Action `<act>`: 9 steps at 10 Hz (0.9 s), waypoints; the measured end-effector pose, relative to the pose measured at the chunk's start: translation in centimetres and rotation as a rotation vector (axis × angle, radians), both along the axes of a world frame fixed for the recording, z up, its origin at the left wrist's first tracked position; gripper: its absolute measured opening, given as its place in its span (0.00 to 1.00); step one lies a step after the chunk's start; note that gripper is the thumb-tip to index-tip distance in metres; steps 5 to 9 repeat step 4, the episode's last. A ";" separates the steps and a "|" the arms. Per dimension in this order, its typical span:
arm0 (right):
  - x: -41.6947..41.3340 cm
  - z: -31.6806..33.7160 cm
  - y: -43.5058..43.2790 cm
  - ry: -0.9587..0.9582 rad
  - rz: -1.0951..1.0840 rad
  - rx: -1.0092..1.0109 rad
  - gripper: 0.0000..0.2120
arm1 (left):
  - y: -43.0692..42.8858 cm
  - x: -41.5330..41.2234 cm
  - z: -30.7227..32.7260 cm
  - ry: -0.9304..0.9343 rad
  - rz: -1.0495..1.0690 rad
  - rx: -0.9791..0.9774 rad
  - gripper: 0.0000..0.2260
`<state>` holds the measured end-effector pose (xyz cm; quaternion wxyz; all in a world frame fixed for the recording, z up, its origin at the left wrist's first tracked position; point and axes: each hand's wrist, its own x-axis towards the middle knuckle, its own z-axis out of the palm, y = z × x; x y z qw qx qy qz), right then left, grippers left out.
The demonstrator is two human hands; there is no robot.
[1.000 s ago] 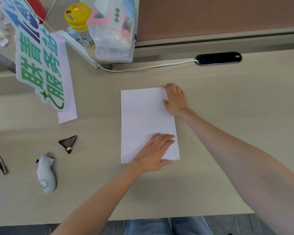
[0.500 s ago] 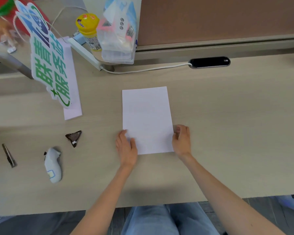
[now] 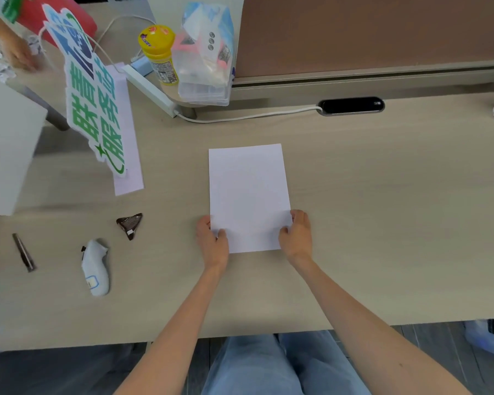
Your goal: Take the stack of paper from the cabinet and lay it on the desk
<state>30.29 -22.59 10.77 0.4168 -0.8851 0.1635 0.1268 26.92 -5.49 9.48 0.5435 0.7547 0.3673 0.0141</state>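
1. Leftmost, a dark metal tool [image 3: 24,252] and a white controller [image 3: 95,267] lie flat on the desk [image 3: 382,209], well apart from the work area; prob. parked there to keep the middle free.
2. A green-lettered sign [image 3: 93,101] leans over a pale sheet, w/ a brown folded wrapper [image 3: 130,225] nearer the front edge.
3. Left hand [image 3: 213,242] pinches the near-left corner of the stack of paper [image 3: 248,195]: thumb on top, fingers curled at the side edge. Narrow grip, closed on the paper.
4. The stack sits flat, mid-desk, long side running away from the person, so the task looks about done.
5. Right hand [image 3: 295,235] mirrors it at the near-right corner, thumb over, fingers tucked at the edge. Two-sided hold prob. squares the sheets so none fan out.
6. Behind: yellow-lidded jar [image 3: 158,52], plastic bag [image 3: 206,55], white cable to a black grommet [image 3: 351,105], all clear of the paper.
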 end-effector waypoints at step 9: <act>2.2 2.4 0.3 -0.134 0.053 0.053 0.14 | -0.5 2.1 2.4 -0.081 -0.223 0.100 0.11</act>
